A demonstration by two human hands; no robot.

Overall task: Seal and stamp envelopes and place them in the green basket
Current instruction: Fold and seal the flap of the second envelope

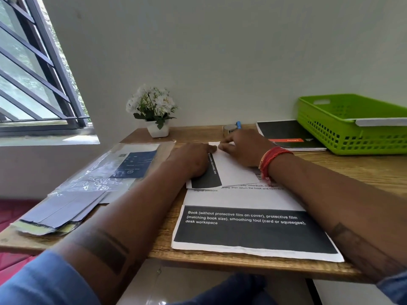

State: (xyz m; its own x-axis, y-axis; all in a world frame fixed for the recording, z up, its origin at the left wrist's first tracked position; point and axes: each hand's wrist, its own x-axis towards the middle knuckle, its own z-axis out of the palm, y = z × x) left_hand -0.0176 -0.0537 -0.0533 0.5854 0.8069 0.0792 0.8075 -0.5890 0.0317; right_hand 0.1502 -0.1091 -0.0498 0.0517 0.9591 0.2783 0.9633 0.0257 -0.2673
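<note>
A folded white sheet with a black printed band point(229, 170) lies in the middle of the wooden desk point(363, 168). My left hand point(191, 159) rests flat on its left part, over the black band. My right hand point(242, 148) pinches the sheet's far top edge with curled fingers. The green basket point(343, 133) stands at the far right of the desk, with a white envelope edge point(381, 122) showing over its rim. A pile of grey-blue envelopes point(63, 210) lies at the desk's left front.
A larger printed sheet point(253, 234) lies under my forearms at the front edge. A plastic-wrapped packet point(123, 166) sits at the left. At the back stand a potted white flower point(154, 111), a tape roll point(229, 128), a blue pen point(239, 124) and a black notebook point(284, 133).
</note>
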